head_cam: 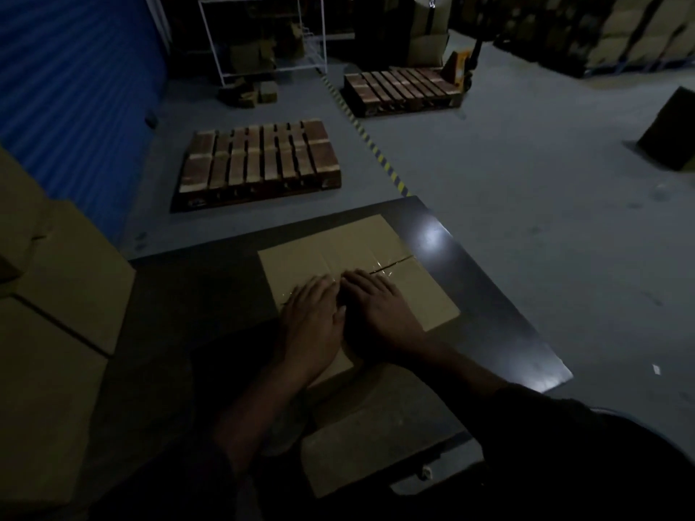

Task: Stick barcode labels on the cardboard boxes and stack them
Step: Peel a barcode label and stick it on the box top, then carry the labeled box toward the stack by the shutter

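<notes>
A flat brown cardboard box (338, 253) lies on the dark table (485, 295), its centre seam closed with shiny clear tape. My left hand (312, 321) and my right hand (380, 306) lie side by side on the box top, fingers straight and pressing down along the taped seam. No barcode label shows in this dim view. A second piece of cardboard (368, 445) sits at the table's near edge, below my forearms.
Stacked cardboard boxes (56, 295) stand at the left. Two wooden pallets (259, 159) (402, 90) lie on the grey floor beyond the table, split by a yellow-black floor stripe (376, 148). A white rack (263, 35) and a dark box (669, 133) stand farther off.
</notes>
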Tool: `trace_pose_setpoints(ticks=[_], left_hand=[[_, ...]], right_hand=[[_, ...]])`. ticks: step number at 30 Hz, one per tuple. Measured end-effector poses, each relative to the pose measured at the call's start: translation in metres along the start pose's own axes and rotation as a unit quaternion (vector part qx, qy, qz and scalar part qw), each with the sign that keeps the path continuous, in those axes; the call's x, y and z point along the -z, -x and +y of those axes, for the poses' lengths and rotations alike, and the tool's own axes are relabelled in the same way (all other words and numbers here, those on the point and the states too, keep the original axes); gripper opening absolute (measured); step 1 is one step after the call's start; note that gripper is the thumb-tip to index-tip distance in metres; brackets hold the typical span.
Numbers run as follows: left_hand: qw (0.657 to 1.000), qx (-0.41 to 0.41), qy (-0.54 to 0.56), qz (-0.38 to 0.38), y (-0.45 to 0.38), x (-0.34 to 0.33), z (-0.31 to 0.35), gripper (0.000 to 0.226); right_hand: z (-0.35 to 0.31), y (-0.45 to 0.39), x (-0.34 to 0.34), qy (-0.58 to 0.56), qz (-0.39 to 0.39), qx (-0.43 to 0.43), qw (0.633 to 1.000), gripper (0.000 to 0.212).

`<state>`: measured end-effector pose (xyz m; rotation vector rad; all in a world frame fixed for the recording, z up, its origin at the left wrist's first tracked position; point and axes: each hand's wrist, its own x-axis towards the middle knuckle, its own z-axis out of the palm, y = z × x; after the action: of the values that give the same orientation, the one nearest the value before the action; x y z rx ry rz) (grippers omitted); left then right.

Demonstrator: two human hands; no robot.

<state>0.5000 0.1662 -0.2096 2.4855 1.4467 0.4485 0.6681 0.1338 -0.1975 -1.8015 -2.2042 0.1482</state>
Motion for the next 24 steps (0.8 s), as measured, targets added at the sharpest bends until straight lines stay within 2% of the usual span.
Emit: trace_pose_setpoints(ticks=[2, 6, 9, 12, 14, 16, 18, 21, 24], left_hand=[[0.999, -0.011, -0.036, -0.017, -0.001, 0.001, -0.007, 0.082], [0.999, -0.012, -0.029, -0.028, -0.006, 0.006, -0.016, 0.076], [1.0, 0.004, 0.011, 0.024, -0.008, 0.002, -0.023, 0.075], [0.981, 0.096, 0.128, 0.112, -0.002, -0.009, -0.03, 0.076], [0.95, 0.17, 0.208, 0.159, 0.006, -0.014, -0.031, 0.089], [0.926, 0.224, 0.241, 0.188, 0.008, -0.016, -0.031, 0.096], [0.909, 0.247, 0.281, 0.182, -0.002, -0.015, -0.031, 0.097], [0.882, 0.232, 0.383, 0.146, -0.038, -0.006, -0.033, 0.097], [0.87, 0.194, 0.446, 0.084, -0.075, 0.001, -0.034, 0.097]], right_hand=[[0.007, 0.004, 0.001, 0.031, 0.008, -0.007, 0.999, 0.065], [0.021, 0.006, 0.004, 0.06, 0.027, -0.093, 0.993, 0.062], [0.021, 0.004, 0.001, 0.066, 0.039, -0.112, 0.991, 0.061], [0.036, 0.012, 0.007, 0.067, 0.079, -0.171, 0.98, 0.06], [0.047, 0.023, 0.014, 0.039, 0.103, -0.248, 0.962, 0.059], [0.05, 0.031, 0.019, 0.003, 0.124, -0.287, 0.95, 0.057], [0.053, 0.033, 0.02, -0.011, 0.13, -0.295, 0.947, 0.055], [0.069, 0.026, 0.025, -0.05, 0.118, -0.289, 0.949, 0.058], [0.087, 0.015, 0.038, -0.184, 0.101, -0.248, 0.946, 0.058]])
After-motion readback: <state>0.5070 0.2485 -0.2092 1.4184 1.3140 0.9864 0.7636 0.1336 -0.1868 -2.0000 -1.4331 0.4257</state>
